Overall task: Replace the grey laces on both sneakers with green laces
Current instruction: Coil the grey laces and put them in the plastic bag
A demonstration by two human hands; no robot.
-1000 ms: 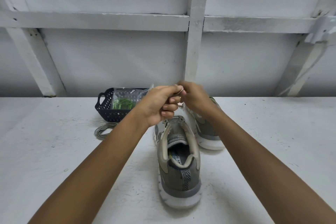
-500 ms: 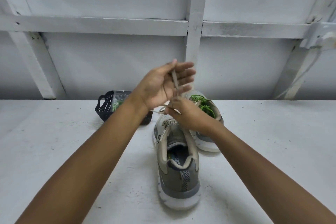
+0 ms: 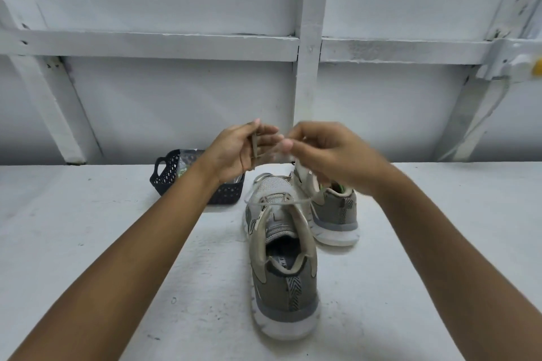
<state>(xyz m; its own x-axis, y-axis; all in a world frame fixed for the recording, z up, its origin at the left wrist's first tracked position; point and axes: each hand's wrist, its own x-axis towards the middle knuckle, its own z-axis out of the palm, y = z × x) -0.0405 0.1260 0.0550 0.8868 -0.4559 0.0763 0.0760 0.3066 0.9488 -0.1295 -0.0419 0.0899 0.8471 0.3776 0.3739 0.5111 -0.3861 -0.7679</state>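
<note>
Two grey sneakers stand on the white table. The near sneaker points away from me, heel toward me, with a grey lace still crossing its top eyelets. The far sneaker behind it shows a bit of green lace. My left hand is raised above the shoes with grey lace wrapped around its fingers. My right hand, blurred, pinches the lace next to the left hand's fingertips.
A dark perforated basket holding a clear packet of green laces sits behind my left wrist. A white framed wall closes off the back of the table.
My right hand rose from the near sneaker up to my left hand's fingertips. My left hand dropped a little, with the grey lace wound round its fingers. The view shifted slightly.
</note>
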